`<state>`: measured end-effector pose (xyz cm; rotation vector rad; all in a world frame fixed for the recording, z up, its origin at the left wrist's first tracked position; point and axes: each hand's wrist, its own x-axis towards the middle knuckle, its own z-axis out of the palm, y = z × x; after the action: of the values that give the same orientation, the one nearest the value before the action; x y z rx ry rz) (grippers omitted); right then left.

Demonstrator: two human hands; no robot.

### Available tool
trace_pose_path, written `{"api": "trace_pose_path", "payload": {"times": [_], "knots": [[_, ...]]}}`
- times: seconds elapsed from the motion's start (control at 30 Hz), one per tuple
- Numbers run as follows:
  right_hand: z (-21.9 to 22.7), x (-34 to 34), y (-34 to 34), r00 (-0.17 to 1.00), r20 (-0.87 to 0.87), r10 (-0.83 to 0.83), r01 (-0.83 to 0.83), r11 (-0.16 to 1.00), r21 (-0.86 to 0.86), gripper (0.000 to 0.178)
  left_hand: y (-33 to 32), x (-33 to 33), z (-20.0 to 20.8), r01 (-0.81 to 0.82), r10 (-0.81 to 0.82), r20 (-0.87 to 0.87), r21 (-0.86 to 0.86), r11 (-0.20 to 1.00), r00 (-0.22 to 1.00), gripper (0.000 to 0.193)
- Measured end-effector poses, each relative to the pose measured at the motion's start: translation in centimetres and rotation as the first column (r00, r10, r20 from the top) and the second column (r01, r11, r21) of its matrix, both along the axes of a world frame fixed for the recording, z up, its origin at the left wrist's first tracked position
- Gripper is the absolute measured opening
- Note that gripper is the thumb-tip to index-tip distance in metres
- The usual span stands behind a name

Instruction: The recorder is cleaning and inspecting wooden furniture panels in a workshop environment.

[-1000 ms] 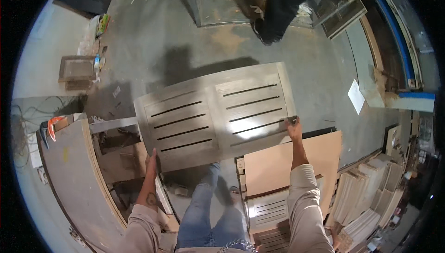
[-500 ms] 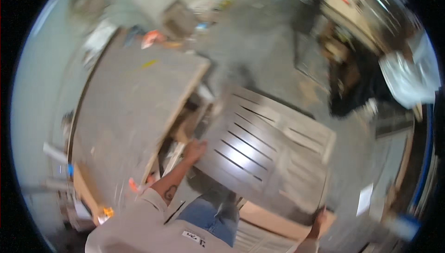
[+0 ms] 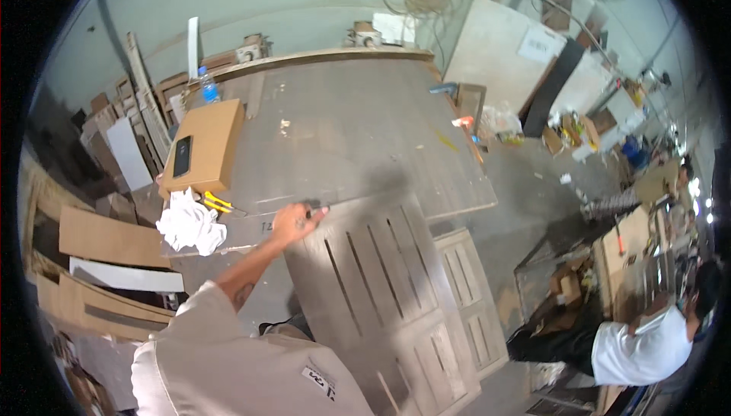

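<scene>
My left hand (image 3: 298, 223) grips the far left corner of a grey-brown wooden door panel (image 3: 365, 264) with long slots. Its fingers are closed at the panel's end, partly hidden. That far end reaches the near edge of a large worktable (image 3: 327, 134), overlapping it in view; whether it rests there I cannot tell. The panel's near end runs down toward the lower edge, beside my shirt. My right hand is out of view. A second slotted panel (image 3: 468, 302) stands to the right, partly behind the first.
On the table's left lie a cardboard box (image 3: 217, 145) with a phone (image 3: 182, 155) on it, a crumpled white cloth (image 3: 190, 222) and a yellow cutter (image 3: 217, 202). A bottle (image 3: 207, 87) stands behind. A person in white (image 3: 643, 347) is at the right, near another bench (image 3: 620, 248).
My view has swung left, so the worktable lies ahead. The panel has turned, its far end now at the table edge. My right hand has left the view; the left keeps its hold.
</scene>
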<state>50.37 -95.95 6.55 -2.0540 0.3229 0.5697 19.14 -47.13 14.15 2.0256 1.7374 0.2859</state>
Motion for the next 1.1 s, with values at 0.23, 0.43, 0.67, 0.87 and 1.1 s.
{"api": "trace_pose_path", "payload": {"times": [0.23,0.43,0.67,0.87,1.1], "knots": [[7.5,-7.4,8.6,0.966,-0.251,0.059,-0.043,0.997,0.067,0.069,15.2,-8.2,-6.7,-0.010,0.021,-0.078,0.136,0.991,0.997,0.054],[9.4,-14.1,18.7,0.811,0.115,0.574,-0.556,0.694,0.457,0.045,12.8,-10.8,-9.1,-0.220,0.207,0.076,0.333,0.917,0.975,0.078],[4.1,-21.9,33.3,0.743,-0.321,0.588,-0.370,0.760,0.535,0.046,4.6,-11.5,-10.4,-0.189,0.239,0.641,-0.148,0.971,0.730,0.103],[4.6,-30.1,44.5,0.599,-0.251,0.761,-0.551,0.619,0.560,0.042,12.0,-13.9,-8.7,-0.451,0.446,0.426,-0.096,0.887,0.787,0.093],[-1.5,-32.8,52.8,0.497,-0.327,0.803,-0.617,0.593,0.517,0.030,21.2,-17.1,-12.5,-0.397,0.302,0.343,0.252,0.882,0.889,0.078]]}}
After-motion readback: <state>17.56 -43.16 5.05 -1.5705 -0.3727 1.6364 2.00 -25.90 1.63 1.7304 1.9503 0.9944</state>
